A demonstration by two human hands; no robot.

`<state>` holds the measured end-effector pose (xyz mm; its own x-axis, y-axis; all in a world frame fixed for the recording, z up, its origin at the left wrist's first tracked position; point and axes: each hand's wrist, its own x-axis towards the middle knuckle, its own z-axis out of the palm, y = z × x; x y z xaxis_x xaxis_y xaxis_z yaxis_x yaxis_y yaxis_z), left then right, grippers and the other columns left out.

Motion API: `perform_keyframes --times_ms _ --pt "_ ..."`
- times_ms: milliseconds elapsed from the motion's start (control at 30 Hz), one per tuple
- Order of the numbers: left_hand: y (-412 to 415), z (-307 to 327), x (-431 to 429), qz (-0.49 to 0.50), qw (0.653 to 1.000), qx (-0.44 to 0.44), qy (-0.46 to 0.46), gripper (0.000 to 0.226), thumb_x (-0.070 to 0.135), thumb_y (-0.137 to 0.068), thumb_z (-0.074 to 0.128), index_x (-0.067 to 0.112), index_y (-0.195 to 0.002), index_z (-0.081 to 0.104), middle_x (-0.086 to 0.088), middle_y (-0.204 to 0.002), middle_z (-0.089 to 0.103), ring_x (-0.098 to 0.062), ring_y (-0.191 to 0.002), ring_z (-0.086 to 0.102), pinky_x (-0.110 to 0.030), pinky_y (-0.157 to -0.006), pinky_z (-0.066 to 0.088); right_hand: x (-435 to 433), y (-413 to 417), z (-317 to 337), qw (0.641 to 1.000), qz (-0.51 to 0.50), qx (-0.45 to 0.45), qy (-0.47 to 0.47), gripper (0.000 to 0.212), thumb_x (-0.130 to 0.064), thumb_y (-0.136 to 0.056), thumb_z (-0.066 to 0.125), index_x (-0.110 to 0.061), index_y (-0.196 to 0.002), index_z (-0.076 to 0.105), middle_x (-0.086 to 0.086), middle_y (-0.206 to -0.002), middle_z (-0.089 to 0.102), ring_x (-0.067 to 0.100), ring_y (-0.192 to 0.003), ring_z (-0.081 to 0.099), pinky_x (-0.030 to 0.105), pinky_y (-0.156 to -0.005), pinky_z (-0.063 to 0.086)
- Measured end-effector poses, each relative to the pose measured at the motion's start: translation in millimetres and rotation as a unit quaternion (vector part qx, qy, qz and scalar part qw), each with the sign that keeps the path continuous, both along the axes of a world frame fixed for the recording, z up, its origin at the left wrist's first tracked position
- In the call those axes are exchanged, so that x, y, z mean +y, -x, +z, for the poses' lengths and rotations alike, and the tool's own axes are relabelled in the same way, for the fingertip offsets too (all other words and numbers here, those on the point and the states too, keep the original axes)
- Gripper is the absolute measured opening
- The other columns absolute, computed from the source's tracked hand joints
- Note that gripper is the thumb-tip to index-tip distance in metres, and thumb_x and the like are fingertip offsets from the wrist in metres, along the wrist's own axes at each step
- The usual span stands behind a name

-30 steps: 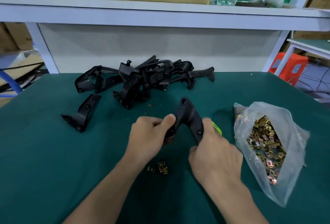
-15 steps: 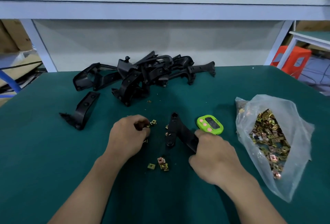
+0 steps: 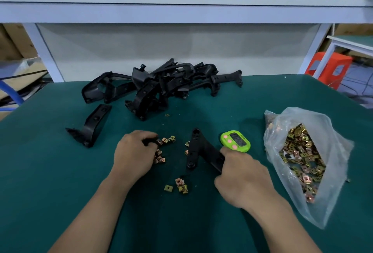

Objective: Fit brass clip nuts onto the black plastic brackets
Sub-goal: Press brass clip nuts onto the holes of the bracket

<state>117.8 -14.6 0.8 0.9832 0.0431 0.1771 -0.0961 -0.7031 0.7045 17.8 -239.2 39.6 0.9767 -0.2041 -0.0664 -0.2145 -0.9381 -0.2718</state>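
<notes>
My right hand (image 3: 244,178) grips one arm of a black plastic bracket (image 3: 194,147) that lies on the green table in front of me. My left hand (image 3: 133,155) is curled over a scatter of loose brass clip nuts (image 3: 168,140) left of the bracket, and its fingertips pinch one of them. A second small cluster of clip nuts (image 3: 180,186) lies nearer to me, between my wrists. A clear plastic bag of clip nuts (image 3: 302,155) lies open at the right.
A pile of black brackets (image 3: 161,87) sits at the back of the table, and a single bracket (image 3: 92,125) lies apart at the left. A green timer (image 3: 235,140) rests just beyond my right hand. A shelf with a cardboard box runs overhead.
A second ago both hands held the bracket up. It now lies on the table in my right hand alone, and my left hand has gone left to the loose nuts.
</notes>
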Motion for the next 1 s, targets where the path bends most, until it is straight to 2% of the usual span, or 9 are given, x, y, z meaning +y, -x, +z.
perform_keyframes --times_ms 167,333,467,600,667,767,867,933,1000 --pt "1 -1 -4 -0.030 0.999 0.014 0.009 0.032 0.009 -0.094 0.062 0.036 -0.094 0.080 0.025 -0.100 0.068 0.003 -0.083 0.062 -0.005 -0.064 0.040 8 9 10 0.998 -0.005 0.036 0.050 0.034 -0.016 -0.081 0.056 -0.032 -0.103 0.036 -0.008 -0.081 0.045 0.027 -0.087 0.056 0.035 -0.069 0.033" --pt "13 6 -9 0.015 0.997 -0.041 0.058 0.026 0.020 -0.093 0.067 0.039 -0.108 0.077 0.024 -0.098 0.070 0.015 -0.079 0.061 0.001 -0.062 0.039 12 22 23 0.998 0.034 -0.011 0.060 0.041 -0.013 -0.079 0.062 -0.027 -0.113 0.044 -0.002 -0.114 0.063 0.026 -0.110 0.062 0.038 -0.079 0.029" --pt "38 15 -37 -0.044 0.990 -0.120 0.060 0.028 0.022 -0.093 0.066 0.045 -0.106 0.074 0.030 -0.101 0.064 0.020 -0.094 0.055 0.000 -0.080 0.036 0 51 38 0.993 -0.005 -0.117 -0.016 0.017 -0.030 -0.086 0.061 -0.029 -0.103 0.062 -0.006 -0.093 0.069 0.025 -0.088 0.065 0.033 -0.071 0.041" --pt "59 11 -67 -0.119 0.986 -0.116 -0.007 0.027 0.019 -0.093 0.069 0.034 -0.113 0.077 0.015 -0.109 0.073 -0.007 -0.099 0.065 -0.017 -0.086 0.043 -44 63 60 0.949 -0.143 -0.241 -0.146 0.020 -0.019 -0.084 0.056 -0.027 -0.075 0.071 -0.011 -0.065 0.069 0.008 -0.060 0.062 0.022 -0.055 0.051" --pt "66 9 -74 -0.145 0.983 -0.104 -0.039 0.026 0.020 -0.092 0.071 0.032 -0.114 0.078 0.009 -0.114 0.076 -0.015 -0.105 0.068 -0.026 -0.088 0.047 -75 59 64 0.955 -0.166 -0.206 -0.137 0.026 -0.004 -0.080 0.051 -0.018 -0.070 0.070 -0.005 -0.060 0.066 0.010 -0.052 0.056 0.024 -0.044 0.043" --pt "71 9 -80 -0.178 0.975 -0.118 -0.057 0.025 0.018 -0.090 0.075 0.029 -0.112 0.078 0.005 -0.115 0.075 -0.016 -0.108 0.066 -0.021 -0.087 0.042 -102 46 59 0.992 -0.113 -0.051 0.004 0.030 0.005 -0.084 0.053 -0.019 -0.065 0.052 -0.004 -0.063 0.051 0.009 -0.053 0.045 0.021 -0.042 0.029" --pt "72 9 -81 -0.175 0.975 -0.127 -0.049 0.024 0.016 -0.090 0.074 0.025 -0.113 0.078 0.005 -0.116 0.074 -0.011 -0.112 0.061 -0.014 -0.091 0.035 -110 25 51 0.993 -0.074 0.077 0.045 0.024 0.004 -0.088 0.056 -0.014 -0.072 0.055 0.000 -0.072 0.054 0.011 -0.061 0.051 0.022 -0.048 0.035" --pt "71 8 -79 -0.170 0.979 -0.106 -0.037 0.024 0.019 -0.093 0.072 0.026 -0.115 0.078 0.007 -0.119 0.073 -0.014 -0.120 0.060 -0.025 -0.103 0.040 -114 13 46 0.991 -0.073 0.113 0.025 0.011 -0.002 -0.090 0.053 -0.008 -0.093 0.062 0.001 -0.082 0.059 0.013 -0.067 0.055 0.025 -0.050 0.039" --pt "69 6 -77 -0.158 0.983 -0.094 -0.022 0.023 0.022 -0.093 0.071 0.028 -0.113 0.078 0.010 -0.118 0.073 -0.016 -0.121 0.061 -0.037 -0.107 0.045 -117 8 37 0.989 -0.071 0.131 -0.004 0.033 -0.016 -0.093 0.056 -0.012 -0.126 0.055 -0.001 -0.095 0.061 0.013 -0.076 0.057 0.028 -0.057 0.042"
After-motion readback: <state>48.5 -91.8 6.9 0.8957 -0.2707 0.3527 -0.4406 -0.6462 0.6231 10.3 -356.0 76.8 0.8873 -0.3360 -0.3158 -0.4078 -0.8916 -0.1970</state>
